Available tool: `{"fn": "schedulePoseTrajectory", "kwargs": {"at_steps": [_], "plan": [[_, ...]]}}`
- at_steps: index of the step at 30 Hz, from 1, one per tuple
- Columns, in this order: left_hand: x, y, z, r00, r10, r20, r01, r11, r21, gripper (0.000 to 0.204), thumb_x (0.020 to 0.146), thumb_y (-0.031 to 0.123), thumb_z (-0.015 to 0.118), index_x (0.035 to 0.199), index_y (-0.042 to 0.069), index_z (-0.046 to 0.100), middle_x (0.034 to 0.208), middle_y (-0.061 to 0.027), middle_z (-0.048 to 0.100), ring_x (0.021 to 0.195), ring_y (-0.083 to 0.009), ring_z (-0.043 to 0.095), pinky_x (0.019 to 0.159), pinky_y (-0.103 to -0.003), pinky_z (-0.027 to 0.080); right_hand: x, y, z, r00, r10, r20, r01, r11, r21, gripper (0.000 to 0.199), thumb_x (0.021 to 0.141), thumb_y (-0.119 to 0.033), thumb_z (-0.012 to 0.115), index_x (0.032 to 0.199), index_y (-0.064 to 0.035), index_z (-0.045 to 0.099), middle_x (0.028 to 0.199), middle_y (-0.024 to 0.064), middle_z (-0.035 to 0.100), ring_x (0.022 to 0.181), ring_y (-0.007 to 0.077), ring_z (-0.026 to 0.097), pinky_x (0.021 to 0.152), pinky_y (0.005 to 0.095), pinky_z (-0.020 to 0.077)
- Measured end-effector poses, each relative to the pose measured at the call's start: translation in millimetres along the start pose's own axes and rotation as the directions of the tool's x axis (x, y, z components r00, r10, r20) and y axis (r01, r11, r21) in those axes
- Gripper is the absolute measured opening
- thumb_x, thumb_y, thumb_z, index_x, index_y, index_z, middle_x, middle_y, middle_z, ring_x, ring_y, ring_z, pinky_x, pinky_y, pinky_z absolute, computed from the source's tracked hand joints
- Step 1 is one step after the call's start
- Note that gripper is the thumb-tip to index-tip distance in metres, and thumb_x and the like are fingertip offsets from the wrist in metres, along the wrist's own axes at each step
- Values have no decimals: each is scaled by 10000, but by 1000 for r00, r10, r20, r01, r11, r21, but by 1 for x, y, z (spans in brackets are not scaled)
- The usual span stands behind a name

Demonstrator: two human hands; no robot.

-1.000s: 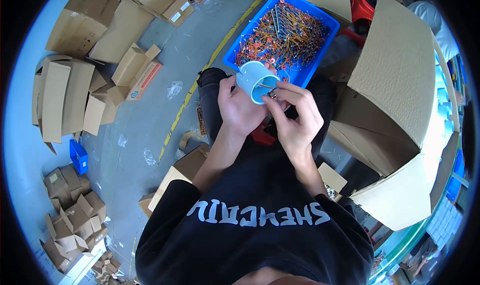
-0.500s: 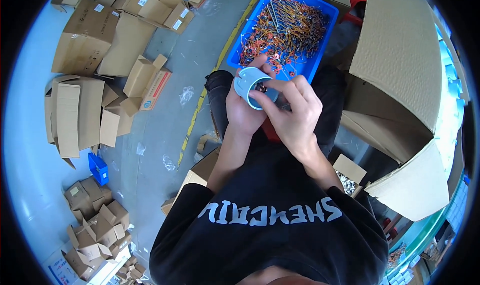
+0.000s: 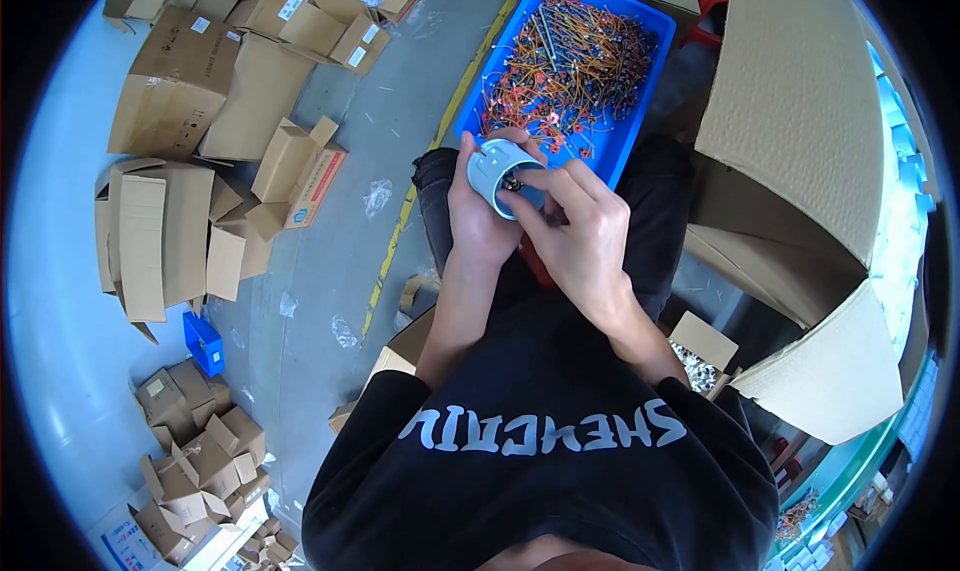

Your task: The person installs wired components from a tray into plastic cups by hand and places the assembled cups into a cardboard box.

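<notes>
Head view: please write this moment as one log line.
left hand: holds light-blue cylinder | right hand: at its open end, by dark part | beyond: orange wires in blue tray

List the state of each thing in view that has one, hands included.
Light-blue cup: held, open mouth facing the right hand.
Small dark part: at the cup's mouth, partly hidden.
Left hand: wrapped around the cup.
Right hand: digits at the cup's mouth; grip unclear.
Blue tray: open, heaped with wired parts.
Large cardboard box: open, flaps spread.
Red-sided cardboard box: open, flaps raised.
</notes>
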State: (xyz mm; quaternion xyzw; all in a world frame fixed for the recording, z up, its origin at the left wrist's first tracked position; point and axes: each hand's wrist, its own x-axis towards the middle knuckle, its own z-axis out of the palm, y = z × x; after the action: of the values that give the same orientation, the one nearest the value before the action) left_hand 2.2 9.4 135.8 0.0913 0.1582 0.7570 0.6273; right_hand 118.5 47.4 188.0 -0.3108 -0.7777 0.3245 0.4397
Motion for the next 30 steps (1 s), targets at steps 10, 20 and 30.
{"fn": "schedulePoseTrajectory", "kwargs": {"at_steps": [10,20,30], "plan": [[0,2,-1,998,-27,-54,23,997,-67,521,1003,416,291,1230,2,512,1044,-127,602,979,-251,575,873,-372,455,6,1,1,998,46,38,-46,999,22,214,649,-77,806,817,-33,683,590,49,464,475,135,441,442,276,365],[-1,1,-10,999,-49,-14,47,994,-99,517,1006,390,292,1232,-20,511,995,-133,602,933,-245,581,823,-357,476,6,-2,-8,989,86,122,-86,996,-7,232,653,-99,810,831,-29,678,615,40,482,507,129,458,467,268,376],[7,7,11,961,-129,246,114,991,74,704,967,571,210,1227,-10,510,910,-153,615,788,-233,614,760,-348,499,16,-2,-20,953,173,247,-227,951,211,472,720,-94,773,1124,2,548,927,119,602,856,221,605,747,305,479]]}}
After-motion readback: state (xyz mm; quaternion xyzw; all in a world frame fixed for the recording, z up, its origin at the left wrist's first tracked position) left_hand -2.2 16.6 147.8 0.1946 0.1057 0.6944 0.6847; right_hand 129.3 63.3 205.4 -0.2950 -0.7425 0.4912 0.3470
